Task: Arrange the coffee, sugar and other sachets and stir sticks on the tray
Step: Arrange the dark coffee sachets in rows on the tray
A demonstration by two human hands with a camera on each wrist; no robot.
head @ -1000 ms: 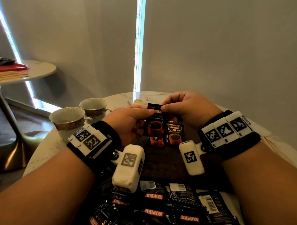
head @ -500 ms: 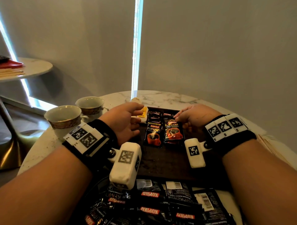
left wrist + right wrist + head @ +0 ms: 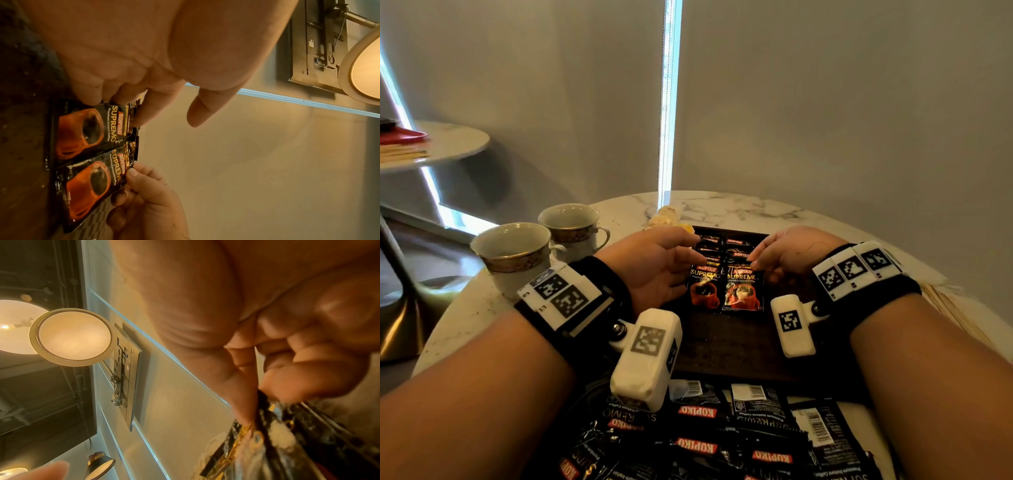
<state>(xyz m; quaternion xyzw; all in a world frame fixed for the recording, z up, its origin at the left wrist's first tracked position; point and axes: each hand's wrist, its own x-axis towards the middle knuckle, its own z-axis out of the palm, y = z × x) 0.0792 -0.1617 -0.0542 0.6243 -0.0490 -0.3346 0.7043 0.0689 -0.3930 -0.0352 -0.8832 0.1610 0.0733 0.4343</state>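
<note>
A dark tray (image 3: 722,342) lies on the marble table, with black Kopiko coffee sachets in two overlapping rows at its far end. The front pair are the left sachet (image 3: 703,291) (image 3: 86,129) and the right sachet (image 3: 742,291) (image 3: 90,186). My left hand (image 3: 688,253) (image 3: 166,120) rests its fingertips on the left sachet's top edge, with the thumb held apart. Thumb and forefinger of my right hand (image 3: 756,260) (image 3: 255,395) pinch the right sachet's top edge. A loose heap of the same sachets (image 3: 722,438) lies in front of the tray.
Two gold-rimmed cups (image 3: 513,253) (image 3: 571,228) stand left of the tray. Pale sachets (image 3: 669,216) lie just behind its far left corner. A bundle of thin pale sticks (image 3: 955,308) lies at the table's right edge. A small round side table (image 3: 448,144) stands further left.
A second ago both hands held a sachet upright above the tray. It now lies flat in the front row, and both hands have dropped to the sachets' top edges.
</note>
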